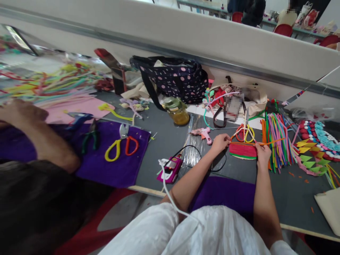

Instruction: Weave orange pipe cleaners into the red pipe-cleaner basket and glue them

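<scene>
A small panel (243, 150) covered in rows of red, with a green and pale band along its lower edge, lies between my hands. An orange pipe cleaner (276, 141) runs along its top edge, its free end sticking out to the right. My left hand (222, 142) pinches the pipe cleaner at the panel's upper left corner. At the upper right corner, my right hand (262, 154) has its fingers closed on the same pipe cleaner and touches the panel's side. Just beyond lie scissors (240, 133) with red and yellow handles.
Coloured pipe cleaners (281, 141) lie bundled at right. A pink glue gun (203, 134), clear glue sticks (196, 148), a magenta device (171, 170) and a glass jar (176, 111) are leftward. A co-worker's arm (50, 141) rests near pliers (91, 136) and another scissors (123, 141).
</scene>
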`<act>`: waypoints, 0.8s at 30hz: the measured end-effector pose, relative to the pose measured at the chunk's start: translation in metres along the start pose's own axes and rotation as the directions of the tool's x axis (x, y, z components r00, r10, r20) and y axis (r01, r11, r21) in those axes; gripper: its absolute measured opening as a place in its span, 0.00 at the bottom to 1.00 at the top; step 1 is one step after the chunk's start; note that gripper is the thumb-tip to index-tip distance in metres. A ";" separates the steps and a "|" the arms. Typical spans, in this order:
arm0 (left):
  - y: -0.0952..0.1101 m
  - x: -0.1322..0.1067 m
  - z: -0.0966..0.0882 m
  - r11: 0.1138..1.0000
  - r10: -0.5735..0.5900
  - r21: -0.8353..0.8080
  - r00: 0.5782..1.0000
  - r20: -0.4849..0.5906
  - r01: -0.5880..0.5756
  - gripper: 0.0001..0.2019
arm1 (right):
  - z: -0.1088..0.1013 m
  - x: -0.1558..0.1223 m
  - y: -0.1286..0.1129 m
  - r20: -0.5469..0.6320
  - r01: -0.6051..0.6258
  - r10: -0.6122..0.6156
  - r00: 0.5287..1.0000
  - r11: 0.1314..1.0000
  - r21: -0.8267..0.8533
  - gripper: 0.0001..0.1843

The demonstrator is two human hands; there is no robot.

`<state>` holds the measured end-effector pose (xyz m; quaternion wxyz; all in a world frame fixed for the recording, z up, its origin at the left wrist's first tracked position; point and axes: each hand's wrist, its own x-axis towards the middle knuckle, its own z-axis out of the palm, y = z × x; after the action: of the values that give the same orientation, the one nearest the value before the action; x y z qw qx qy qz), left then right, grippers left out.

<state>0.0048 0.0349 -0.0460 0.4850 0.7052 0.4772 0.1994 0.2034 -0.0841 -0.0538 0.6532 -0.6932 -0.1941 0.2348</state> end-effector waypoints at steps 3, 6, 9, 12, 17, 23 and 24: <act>-0.002 0.001 0.000 0.998 0.042 0.038 0.999 0.006 -0.042 0.05 | -0.004 0.002 0.003 -0.001 -0.004 0.003 1.000 1.000 -0.029 0.20; 0.000 0.002 -0.002 0.992 0.093 0.090 0.996 0.013 -0.094 0.05 | -0.008 0.003 0.004 0.000 -0.008 0.008 1.000 0.998 -0.057 0.19; 0.004 0.002 -0.006 0.978 0.151 0.143 0.988 0.032 -0.154 0.04 | -0.012 0.003 0.005 0.005 -0.017 0.018 1.000 0.997 -0.076 0.16; 0.008 0.002 -0.008 0.962 0.193 0.189 0.980 0.048 -0.199 0.04 | -0.013 0.004 0.006 0.003 -0.026 0.026 1.000 0.996 -0.087 0.14; 0.007 0.004 -0.007 0.947 0.216 0.228 0.974 0.063 -0.225 0.05 | -0.015 0.005 0.007 0.002 -0.042 0.043 0.999 0.993 -0.107 0.12; 0.006 0.005 -0.008 0.943 0.228 0.235 0.972 0.066 -0.237 0.03 | -0.014 0.010 0.012 0.017 -0.067 0.070 0.997 0.991 -0.115 0.12; 0.006 0.005 -0.008 0.943 0.226 0.235 0.972 0.064 -0.235 0.03 | -0.014 0.011 0.013 0.016 -0.072 0.074 0.997 0.990 -0.117 0.12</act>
<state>0.0042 0.0427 -0.0380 0.3775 0.8133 0.4032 0.1826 0.2202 -0.0901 -0.0668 0.6005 -0.7345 -0.1884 0.2538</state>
